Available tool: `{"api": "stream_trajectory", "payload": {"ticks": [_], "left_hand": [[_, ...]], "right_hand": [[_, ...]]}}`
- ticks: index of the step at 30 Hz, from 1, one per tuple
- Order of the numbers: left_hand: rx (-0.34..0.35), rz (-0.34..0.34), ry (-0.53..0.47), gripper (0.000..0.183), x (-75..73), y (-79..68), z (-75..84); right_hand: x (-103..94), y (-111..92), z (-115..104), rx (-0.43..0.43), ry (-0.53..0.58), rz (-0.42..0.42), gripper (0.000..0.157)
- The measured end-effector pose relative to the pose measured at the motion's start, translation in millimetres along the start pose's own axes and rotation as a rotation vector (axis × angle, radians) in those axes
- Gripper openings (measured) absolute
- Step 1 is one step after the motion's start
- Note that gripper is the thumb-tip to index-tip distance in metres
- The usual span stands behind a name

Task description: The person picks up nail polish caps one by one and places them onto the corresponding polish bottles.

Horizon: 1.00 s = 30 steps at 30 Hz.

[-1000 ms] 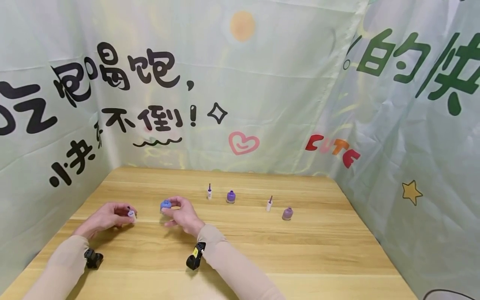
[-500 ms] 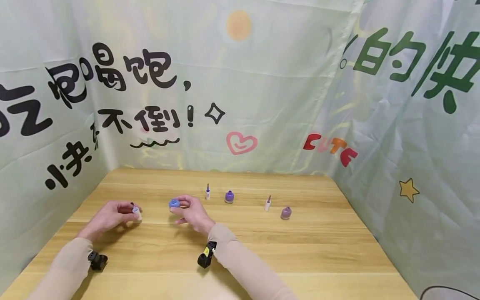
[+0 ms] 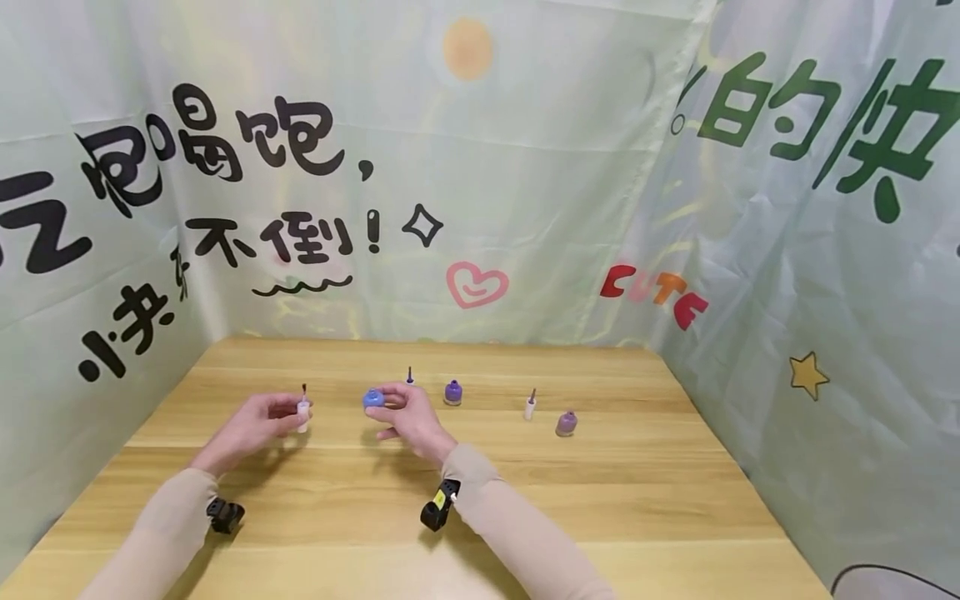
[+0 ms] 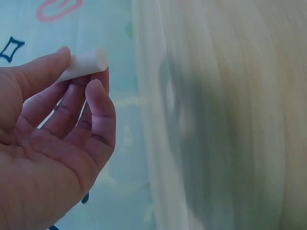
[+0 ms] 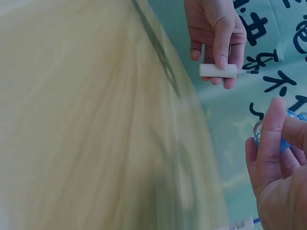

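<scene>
My left hand [image 3: 255, 427] pinches a white nail polish cap [image 3: 303, 417] between thumb and fingers, its dark-tipped brush pointing up. In the left wrist view the cap's closed end [image 4: 101, 60] faces the camera. To its right, my right hand [image 3: 416, 423] holds a small blue nail polish bottle [image 3: 373, 401] by its sides, with the neck uncapped and upward. A gap separates cap and bottle. Both hands are raised over the wooden table, their shadows beneath. In the right wrist view, fingers cover much of the bottle [image 5: 286, 143].
Behind my right hand stands another brush cap [image 3: 410, 377], partly hidden, beside a purple bottle [image 3: 453, 394]. Farther right are a white brush cap [image 3: 530, 408] and a mauve bottle [image 3: 567, 424]. Printed cloth [image 3: 555, 208] walls the wooden table [image 3: 600, 500] at the back and sides.
Both hands have moved right with the cap and bottle. The cap has turned from tilted to upright, brush up. My right hand now overlaps the rear brush cap in the head view.
</scene>
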<state>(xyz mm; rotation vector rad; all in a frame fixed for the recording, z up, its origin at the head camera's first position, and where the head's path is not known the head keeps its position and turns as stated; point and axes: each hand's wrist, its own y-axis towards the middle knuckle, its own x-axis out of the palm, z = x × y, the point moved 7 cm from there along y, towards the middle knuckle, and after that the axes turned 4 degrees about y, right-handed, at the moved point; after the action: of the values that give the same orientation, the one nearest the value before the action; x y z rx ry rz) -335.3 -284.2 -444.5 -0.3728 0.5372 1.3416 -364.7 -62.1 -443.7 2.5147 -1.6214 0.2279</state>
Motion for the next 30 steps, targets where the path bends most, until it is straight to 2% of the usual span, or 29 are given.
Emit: {"api": "stream_trajectory", "payload": {"ticks": [6,12,15,18,25,30], "left_hand": [[0.02,0.008,-0.046,0.05,14.9,11.9,17.4],[0.051,0.136,-0.074,0.054,24.7,25.7,33.8],[0.041,0.175,-0.118,0.049,30.9,30.4,37.8],[0.032,0.197,-0.139,0.045,37.6,32.9,42.4],[0.071,0.245,-0.084,0.038,46.7,34.1,57.5],[0.071,0.269,-0.13,0.038,51.2,33.8,62.2]], "right_hand": [[-18.7,-5.1,-4.8,0.009,-0.008,0.017,0.036],[-34.5,-12.1,-6.6,0.016,-0.025,0.028,0.043],[-40.9,-16.0,-6.0,0.02,-0.038,0.022,0.041],[-47.2,-19.7,-6.0,0.022,-0.054,0.019,0.042],[-56.1,-24.2,-8.8,0.024,-0.075,0.0,0.045],[-59.2,-26.9,-9.8,0.021,-0.09,0.0,0.043]]}}
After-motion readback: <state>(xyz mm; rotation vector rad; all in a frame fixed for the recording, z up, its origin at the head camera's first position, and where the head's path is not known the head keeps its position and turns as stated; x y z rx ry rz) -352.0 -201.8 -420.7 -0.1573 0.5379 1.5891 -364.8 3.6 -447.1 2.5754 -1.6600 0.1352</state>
